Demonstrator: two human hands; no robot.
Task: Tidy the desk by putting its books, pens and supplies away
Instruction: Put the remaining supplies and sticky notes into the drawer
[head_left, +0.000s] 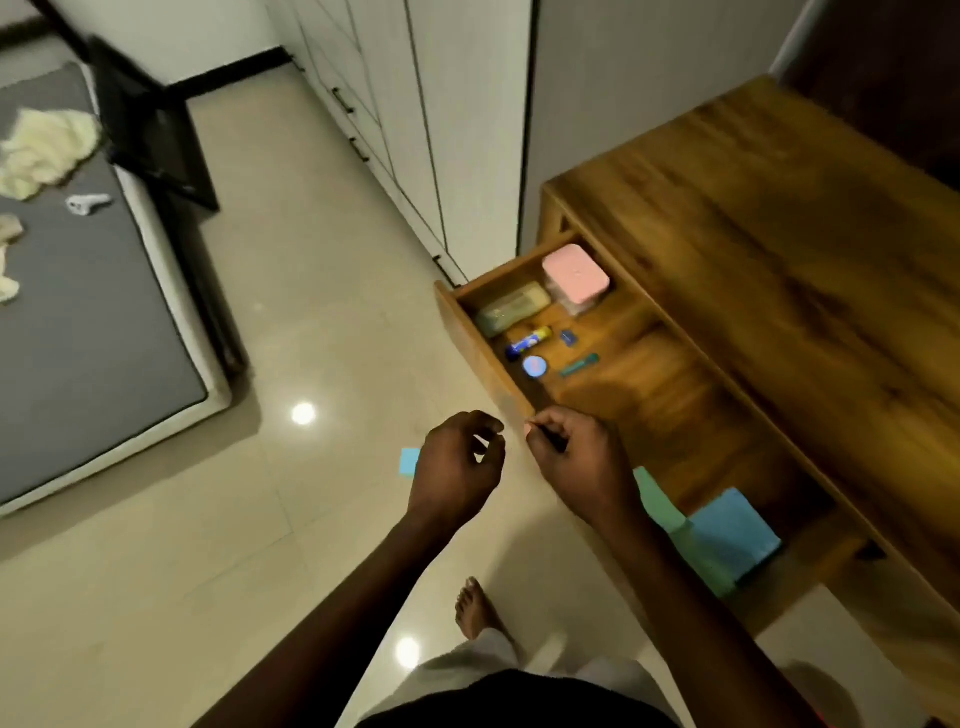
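Observation:
The wooden desk (779, 218) has its drawer (470, 332) pulled out. At the drawer's far end lie a pink box (575, 279), a pale green pouch (511, 307), a glue stick (529, 343), a small blue sharpener (569, 338), a round blue tin (535, 367) and a teal pen (579, 365). A green book (660, 501) and a blue book (735, 532) lie at the near end. My right hand (579, 460) hovers at the drawer's front edge, fingers pinched on a thin dark pen (548, 439). My left hand (454, 467) hangs over the floor, loosely curled and holding nothing.
A blue sticky note (409, 461) lies on the tiled floor just left of my left hand. A grey mattress (88, 322) with cloths sits at left, white cupboards (415, 104) behind. My bare foot (475, 608) stands by the drawer.

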